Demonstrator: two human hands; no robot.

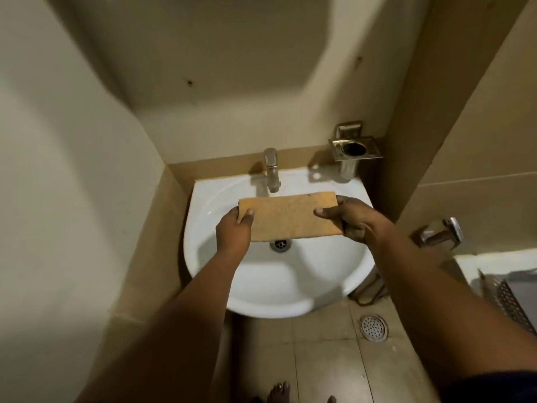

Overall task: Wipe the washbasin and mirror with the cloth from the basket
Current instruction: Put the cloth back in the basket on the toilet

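Observation:
An orange-tan folded cloth (287, 218) is held flat and level above the white washbasin (261, 286), just in front of the tap. My left hand (234, 231) pinches its left end, thumb on top. My right hand (347, 219) grips its right end, thumb lying on the upper face and fingers underneath. The basin's drain (280, 245) shows right below the cloth's near edge. No mirror is visible in this view.
A chrome tap (271, 170) stands at the basin's back. A metal holder (355, 151) is fixed to the wall at the right. A second tap (443, 232) juts out lower right. A perforated metal basket (507, 301) sits at the right edge. A floor drain (374, 328) lies below.

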